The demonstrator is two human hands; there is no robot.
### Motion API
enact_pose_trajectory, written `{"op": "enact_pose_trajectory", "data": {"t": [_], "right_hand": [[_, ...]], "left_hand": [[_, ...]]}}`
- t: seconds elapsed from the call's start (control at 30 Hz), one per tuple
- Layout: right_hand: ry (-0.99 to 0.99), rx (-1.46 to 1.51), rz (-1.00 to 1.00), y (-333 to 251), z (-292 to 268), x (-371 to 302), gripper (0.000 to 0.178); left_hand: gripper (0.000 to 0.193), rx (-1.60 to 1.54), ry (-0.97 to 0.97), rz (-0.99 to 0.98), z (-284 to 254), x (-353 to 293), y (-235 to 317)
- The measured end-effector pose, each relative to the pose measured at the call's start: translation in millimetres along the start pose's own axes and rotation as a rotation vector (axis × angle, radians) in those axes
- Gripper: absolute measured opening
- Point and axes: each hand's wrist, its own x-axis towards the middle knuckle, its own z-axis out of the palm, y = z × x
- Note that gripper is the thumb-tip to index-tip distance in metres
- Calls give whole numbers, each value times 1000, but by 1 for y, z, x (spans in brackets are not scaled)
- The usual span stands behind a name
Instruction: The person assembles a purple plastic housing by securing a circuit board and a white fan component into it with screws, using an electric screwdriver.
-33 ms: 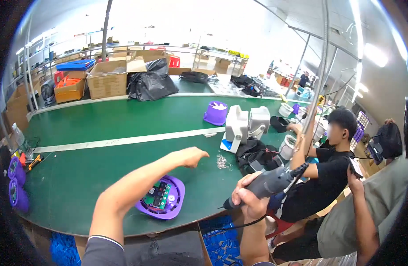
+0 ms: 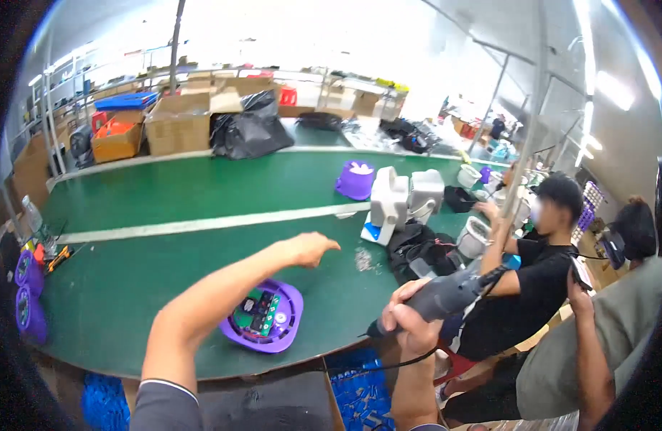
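Gripping a dark power tool [image 2: 449,293] in right hand [image 2: 413,316], with left hand [image 2: 311,249], cannot tell if grasping anything, near small pieces [image 2: 363,259], beyond a purple housing [image 2: 293,312]

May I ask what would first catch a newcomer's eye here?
Probably the purple housing with its exposed circuit board, on the green table beside the left forearm. Next, the dark corded tool held in the right hand, and the pile of small pieces just right of the left hand.
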Motion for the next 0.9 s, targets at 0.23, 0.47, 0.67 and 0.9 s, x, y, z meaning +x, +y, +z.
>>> {"op": "enact_pose_trajectory", "data": {"t": [0.23,0.47,0.67,0.9], "right_hand": [[-51,99,57,-2,-12,-3,32],[-158,127,89,13,-5,3,36],[-172,147,88,11,-1,-8,36],[-213,184,108,18,10,-9,36]], "left_hand": [[45,198,217,-324,-58,-108,58],[69,330,-10,-507,-34,-162,116],[72,232,-201,-459,-45,-168,108],[66,229,-283,-419,-49,-168,109]]}}
